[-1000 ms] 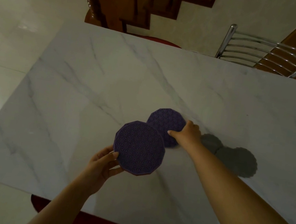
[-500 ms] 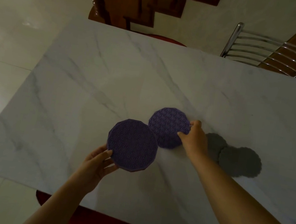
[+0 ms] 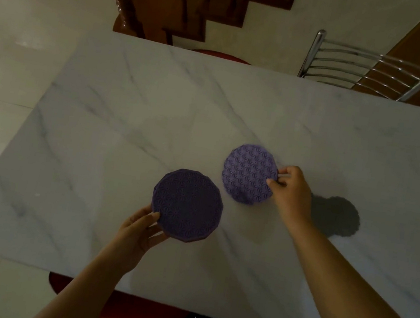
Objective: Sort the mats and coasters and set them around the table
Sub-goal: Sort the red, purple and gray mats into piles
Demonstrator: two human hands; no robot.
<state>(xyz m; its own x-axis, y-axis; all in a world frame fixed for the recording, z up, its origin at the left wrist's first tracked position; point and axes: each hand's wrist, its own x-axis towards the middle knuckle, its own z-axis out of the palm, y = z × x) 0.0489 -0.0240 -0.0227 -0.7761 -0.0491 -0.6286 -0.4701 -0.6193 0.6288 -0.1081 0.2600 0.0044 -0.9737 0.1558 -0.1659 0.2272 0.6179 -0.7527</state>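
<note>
A white marble table (image 3: 123, 146) fills the view. My left hand (image 3: 138, 230) holds a dark purple patterned coaster stack (image 3: 187, 205) by its near-left edge, lifted above the tabletop. My right hand (image 3: 290, 190) pinches the right edge of a single lighter purple coaster (image 3: 248, 174), raised and tilted over the table's middle. The two coasters sit apart, with a small gap between them. Their round shadows (image 3: 336, 216) fall on the marble to the right of my right hand.
A chrome slatted chair (image 3: 367, 68) stands behind the far right edge. A wooden staircase post (image 3: 122, 9) rises beyond the far edge. A red chair seat (image 3: 125, 315) shows under the near edge. Tiled floor lies on the left.
My right hand has drawn the single coaster away from the stack, to the right and up. The overlap between the two has become a gap.
</note>
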